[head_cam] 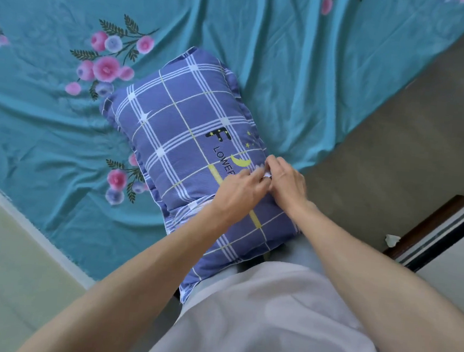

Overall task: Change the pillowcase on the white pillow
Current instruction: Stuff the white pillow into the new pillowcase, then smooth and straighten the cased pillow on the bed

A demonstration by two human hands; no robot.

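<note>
A pillow in a blue checked pillowcase (178, 132) with white and yellow lines and dark lettering lies on the bed, its near end against my body. My left hand (240, 193) and my right hand (286, 180) meet on the case's right side near the yellow moon print. Both pinch the fabric there, and a small white bit shows between the fingers. Whether that bit is the white pillow inside or a fastener, I cannot tell. The pillow itself is hidden by the case.
The bed carries a teal sheet (292, 54) with pink and blue flower prints, wrinkled. A grey floor (425, 136) runs along the right. A dark wooden frame (439, 230) stands at the right edge. A pale surface (1, 268) lies at lower left.
</note>
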